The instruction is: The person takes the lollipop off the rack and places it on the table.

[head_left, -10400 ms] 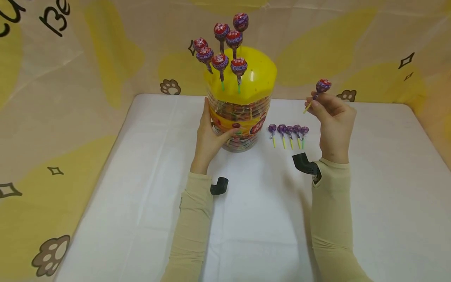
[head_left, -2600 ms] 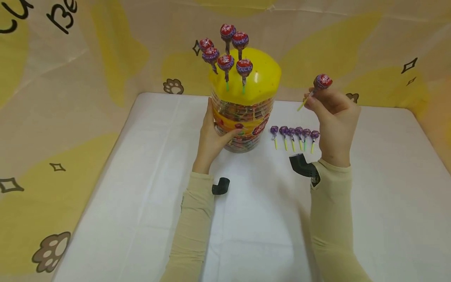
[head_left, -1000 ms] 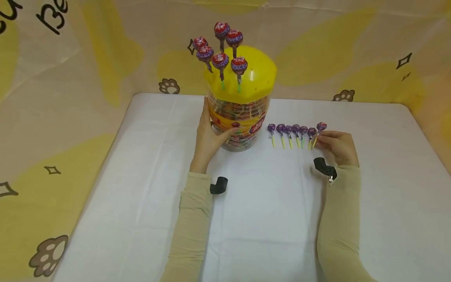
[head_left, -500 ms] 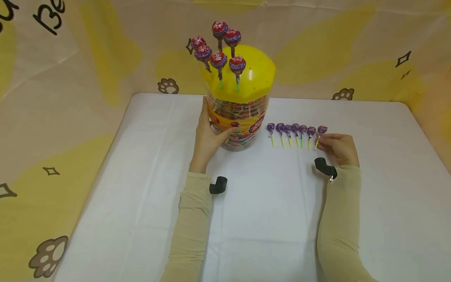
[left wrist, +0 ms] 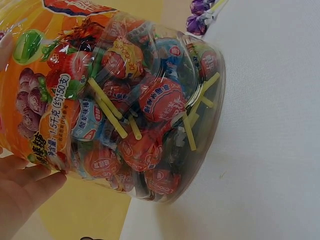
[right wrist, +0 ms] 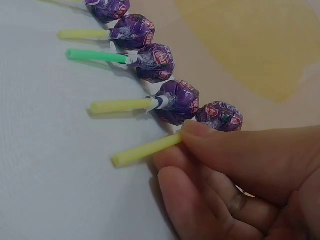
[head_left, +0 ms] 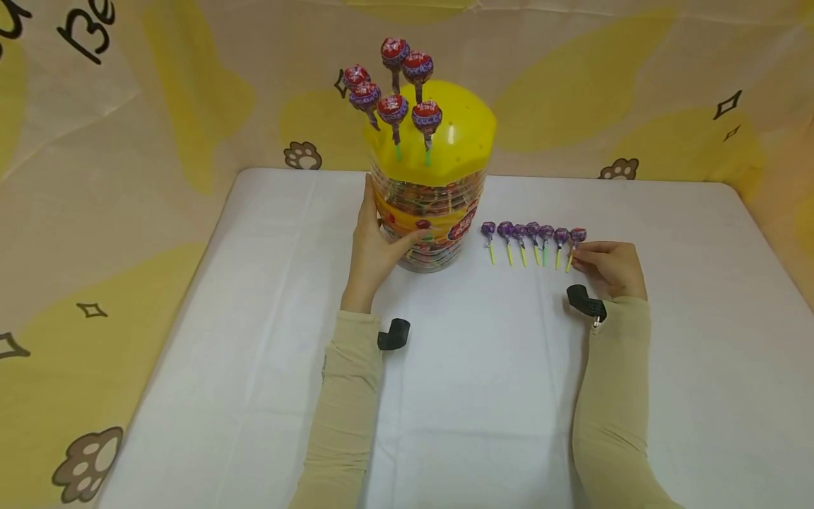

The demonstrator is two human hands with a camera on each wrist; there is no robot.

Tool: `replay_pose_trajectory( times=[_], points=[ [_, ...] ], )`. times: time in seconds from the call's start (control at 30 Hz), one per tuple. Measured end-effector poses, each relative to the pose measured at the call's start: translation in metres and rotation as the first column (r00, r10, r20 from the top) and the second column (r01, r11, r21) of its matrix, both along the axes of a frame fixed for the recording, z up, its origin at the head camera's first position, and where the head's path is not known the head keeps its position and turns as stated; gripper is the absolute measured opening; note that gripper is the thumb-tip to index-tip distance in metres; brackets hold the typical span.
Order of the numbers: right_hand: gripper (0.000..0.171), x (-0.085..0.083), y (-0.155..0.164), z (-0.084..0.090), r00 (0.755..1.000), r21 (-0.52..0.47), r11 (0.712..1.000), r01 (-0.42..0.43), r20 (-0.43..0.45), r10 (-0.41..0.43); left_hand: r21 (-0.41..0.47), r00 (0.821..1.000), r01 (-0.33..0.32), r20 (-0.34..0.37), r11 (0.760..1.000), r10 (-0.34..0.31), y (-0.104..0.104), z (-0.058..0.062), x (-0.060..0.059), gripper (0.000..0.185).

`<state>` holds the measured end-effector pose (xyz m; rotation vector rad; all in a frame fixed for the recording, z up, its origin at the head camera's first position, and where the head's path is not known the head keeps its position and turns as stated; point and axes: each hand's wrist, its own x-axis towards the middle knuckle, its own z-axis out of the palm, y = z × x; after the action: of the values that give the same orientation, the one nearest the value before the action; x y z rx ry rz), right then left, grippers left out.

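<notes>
My left hand (head_left: 375,254) grips the side of a clear plastic candy jar (head_left: 461,201), its thumb across the front label. Wrapped lollipops and yellow sticks fill the jar (left wrist: 145,110) in the left wrist view. Several purple-and-red lollipops (head_left: 427,116) stand upright, stuck by their sticks into the yellow lid (head_left: 467,138). At the right, my right hand (head_left: 610,267) pinches a lollipop (head_left: 578,235) just below its head; in the right wrist view its yellow stick (right wrist: 145,151) points left. This lollipop is at the right end of a row of purple lollipops (head_left: 533,230).
A white cloth covers the table (head_left: 477,367). Behind and to the left hangs a yellow-and-beige patterned backdrop (head_left: 572,85) with paw prints. A black camera mount (head_left: 394,334) sits at the left wrist and another camera mount (head_left: 585,302) at the right.
Over ten seconds, lollipops in the row increased and one left the lid's back. My right hand has come down from mid-air, bringing its lollipop to the row's right end. My left hand stays on the jar.
</notes>
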<state>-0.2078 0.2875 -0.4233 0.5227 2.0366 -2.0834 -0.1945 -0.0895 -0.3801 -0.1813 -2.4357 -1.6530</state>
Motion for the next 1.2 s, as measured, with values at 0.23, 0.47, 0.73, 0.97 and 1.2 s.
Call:
replay_pose_trajectory(
  times=[0.23,0.47,0.73,0.97,1.2],
  points=[
    [0.034,0.0,0.0,0.0,1.0,0.023,1.0,0.013,0.004,-0.013,-0.005,1.0,-0.007,-0.007,1.0,0.007,0.0,-0.001,0.001,0.106],
    [0.034,0.0,0.0,0.0,1.0,0.055,0.998,0.02,-0.008,-0.02,-0.002,1.0,-0.007,-0.006,1.0,0.007,-0.001,0.0,0.001,0.106],
    [0.031,0.0,-0.001,-0.001,1.0,0.215,0.977,0.011,-0.025,-0.005,0.003,1.0,-0.002,-0.001,1.0,0.002,0.0,-0.001,0.0,0.105],
    [0.022,0.002,-0.003,0.001,0.999,0.427,0.904,0.005,-0.03,0.009,0.006,1.0,0.003,-0.011,1.0,-0.003,0.0,-0.002,0.0,0.105],
    [0.011,0.005,-0.008,0.011,0.985,0.382,0.918,0.109,-0.164,-0.048,0.001,1.0,0.001,-0.01,1.0,-0.001,0.0,-0.001,-0.001,0.105]
  ],
)
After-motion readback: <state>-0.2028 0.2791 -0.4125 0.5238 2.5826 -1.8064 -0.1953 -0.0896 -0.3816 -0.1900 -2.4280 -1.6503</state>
